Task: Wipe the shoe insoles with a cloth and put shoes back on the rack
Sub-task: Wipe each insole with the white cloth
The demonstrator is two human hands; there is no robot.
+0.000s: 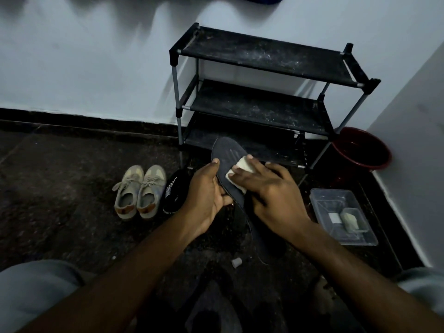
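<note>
Head view, left hand (206, 200) grip curled round insole (228, 150) edge, right hand (269, 191) flat-fingered, pressing cloth (243, 163) onto it

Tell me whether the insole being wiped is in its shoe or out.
Out: the left hand holds the bare insole above the floor while the right hand presses the cloth on it.

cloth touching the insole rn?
Touching. The head view shows the right hand pressing the white cloth flat onto the dark insole, no gap; the left hand holds it.
</note>
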